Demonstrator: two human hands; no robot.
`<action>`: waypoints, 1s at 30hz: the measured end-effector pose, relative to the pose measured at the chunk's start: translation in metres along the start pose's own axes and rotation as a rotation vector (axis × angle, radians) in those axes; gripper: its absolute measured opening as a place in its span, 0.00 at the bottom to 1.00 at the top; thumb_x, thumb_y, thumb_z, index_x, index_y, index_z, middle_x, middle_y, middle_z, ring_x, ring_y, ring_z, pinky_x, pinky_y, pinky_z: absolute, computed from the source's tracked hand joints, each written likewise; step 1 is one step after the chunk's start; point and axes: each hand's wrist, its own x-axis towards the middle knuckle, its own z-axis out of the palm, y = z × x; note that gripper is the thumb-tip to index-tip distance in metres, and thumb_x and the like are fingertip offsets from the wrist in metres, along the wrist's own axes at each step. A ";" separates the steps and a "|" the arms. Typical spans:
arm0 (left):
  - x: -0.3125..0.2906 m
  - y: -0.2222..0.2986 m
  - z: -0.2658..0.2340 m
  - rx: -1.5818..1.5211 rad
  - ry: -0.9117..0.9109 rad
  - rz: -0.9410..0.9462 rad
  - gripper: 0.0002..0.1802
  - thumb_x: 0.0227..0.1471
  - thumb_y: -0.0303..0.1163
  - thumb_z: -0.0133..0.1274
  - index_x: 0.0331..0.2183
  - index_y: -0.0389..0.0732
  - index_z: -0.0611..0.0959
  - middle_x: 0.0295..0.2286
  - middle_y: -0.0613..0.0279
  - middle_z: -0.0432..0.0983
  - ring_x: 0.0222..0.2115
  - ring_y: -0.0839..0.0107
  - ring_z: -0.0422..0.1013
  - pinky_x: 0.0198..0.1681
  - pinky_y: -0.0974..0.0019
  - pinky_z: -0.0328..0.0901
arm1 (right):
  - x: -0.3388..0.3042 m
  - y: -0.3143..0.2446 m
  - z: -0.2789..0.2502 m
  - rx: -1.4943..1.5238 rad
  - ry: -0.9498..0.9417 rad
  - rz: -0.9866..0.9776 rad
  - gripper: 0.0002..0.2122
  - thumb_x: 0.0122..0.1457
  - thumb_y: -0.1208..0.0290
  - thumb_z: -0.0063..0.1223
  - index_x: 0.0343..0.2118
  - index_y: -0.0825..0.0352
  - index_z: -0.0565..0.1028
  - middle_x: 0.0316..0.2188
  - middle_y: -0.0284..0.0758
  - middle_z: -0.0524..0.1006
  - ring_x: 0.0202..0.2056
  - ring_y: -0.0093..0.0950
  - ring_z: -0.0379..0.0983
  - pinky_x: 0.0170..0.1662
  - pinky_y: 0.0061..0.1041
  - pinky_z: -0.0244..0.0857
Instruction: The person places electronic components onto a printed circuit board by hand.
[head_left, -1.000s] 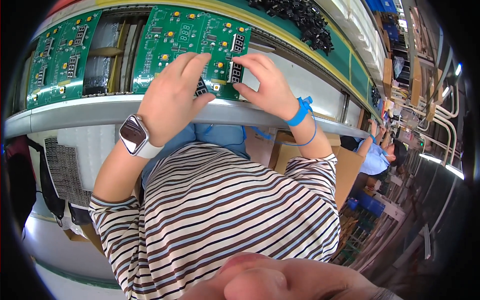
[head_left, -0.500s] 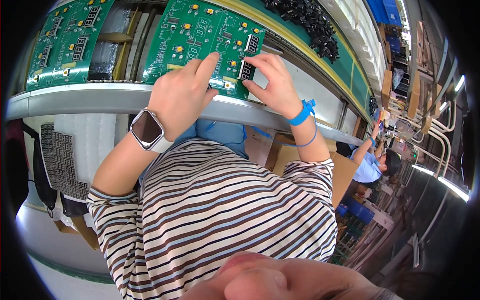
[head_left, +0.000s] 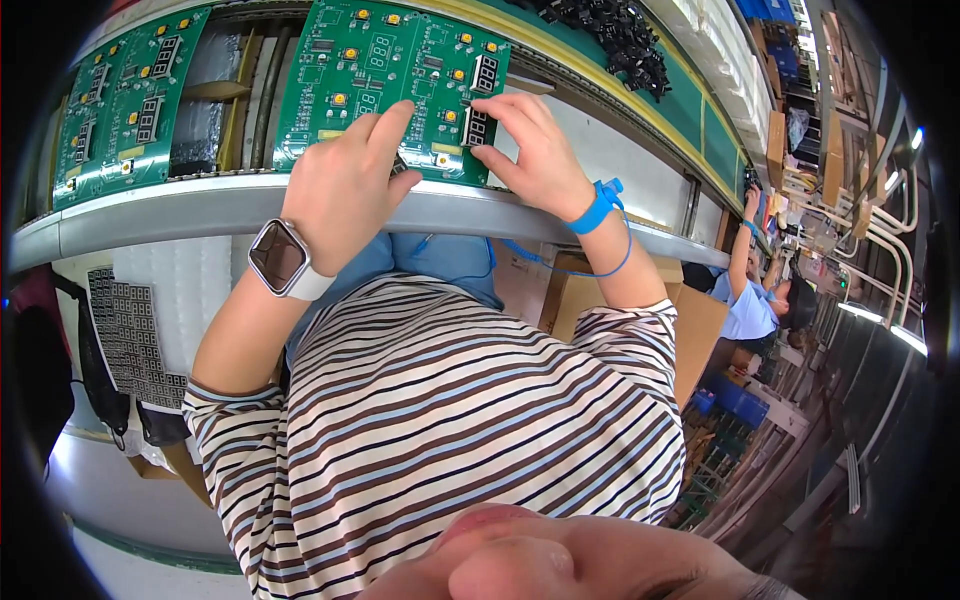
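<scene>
Where the striped shirt (head_left: 440,400) ends at bare forearms, a pale-strapped watch (head_left: 280,258) sits on the left wrist and a blue strap (head_left: 597,209) on the right. Off to the left lies a stack of segment displays (head_left: 130,325). Beyond the metal rail (head_left: 440,203), the green circuit board (head_left: 420,80) lies flat on the conveyor track, beneath both hands. The left hand (head_left: 345,175) arches over its near edge, index finger extended, with a dark part (head_left: 400,164) showing by the thumb; whether that part is gripped I cannot tell. The right hand (head_left: 540,150) has finger and thumb at opposite ends of a digit display (head_left: 476,126), which appears lightly pinched on the board's right side.

I judge the display light, rigid and rather smooth, best taken by its ends, clear of its face. The board is probably stiff but fragile, and safest handled by its edges.

No brand is legible; the displays show segmented figures, and the board's white print is too small to read.

Further left rests a second board (head_left: 115,110); past the track, black parts (head_left: 615,45) are heaped on a green belt (head_left: 690,120), and a blue-clad co-worker (head_left: 750,305) sits well down the line.
</scene>
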 end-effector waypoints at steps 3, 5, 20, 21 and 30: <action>0.000 0.000 0.000 0.006 -0.004 -0.002 0.33 0.42 0.34 0.61 0.50 0.39 0.69 0.34 0.53 0.74 0.27 0.57 0.73 0.28 0.61 0.68 | 0.006 -0.005 -0.007 -0.080 -0.060 -0.010 0.21 0.45 0.75 0.60 0.45 0.66 0.72 0.41 0.39 0.71 0.43 0.38 0.67 0.46 0.32 0.63; 0.000 0.000 0.001 0.008 -0.003 -0.007 0.33 0.42 0.34 0.61 0.50 0.39 0.69 0.34 0.53 0.74 0.27 0.57 0.73 0.28 0.61 0.68 | 0.012 -0.007 -0.009 -0.136 -0.110 -0.021 0.21 0.45 0.74 0.60 0.44 0.66 0.72 0.40 0.39 0.72 0.43 0.39 0.67 0.46 0.32 0.63; 0.003 0.002 -0.005 -0.036 -0.072 -0.028 0.32 0.43 0.33 0.60 0.50 0.39 0.69 0.40 0.49 0.74 0.36 0.52 0.73 0.36 0.58 0.69 | 0.014 -0.006 -0.013 -0.243 -0.185 -0.058 0.21 0.41 0.69 0.62 0.41 0.66 0.72 0.36 0.39 0.73 0.40 0.39 0.68 0.44 0.35 0.63; 0.001 -0.002 -0.001 -0.024 -0.007 0.031 0.32 0.42 0.32 0.61 0.50 0.38 0.70 0.40 0.48 0.75 0.38 0.53 0.73 0.38 0.59 0.69 | 0.013 -0.002 -0.009 -0.227 -0.152 -0.072 0.20 0.41 0.68 0.62 0.39 0.66 0.73 0.34 0.38 0.73 0.40 0.38 0.69 0.43 0.35 0.63; 0.012 -0.008 0.010 0.128 0.010 0.121 0.34 0.42 0.34 0.62 0.51 0.40 0.69 0.37 0.54 0.75 0.35 0.57 0.74 0.34 0.60 0.69 | 0.010 0.015 -0.007 -0.260 -0.134 -0.022 0.19 0.44 0.64 0.60 0.41 0.62 0.75 0.35 0.34 0.73 0.43 0.34 0.67 0.48 0.34 0.59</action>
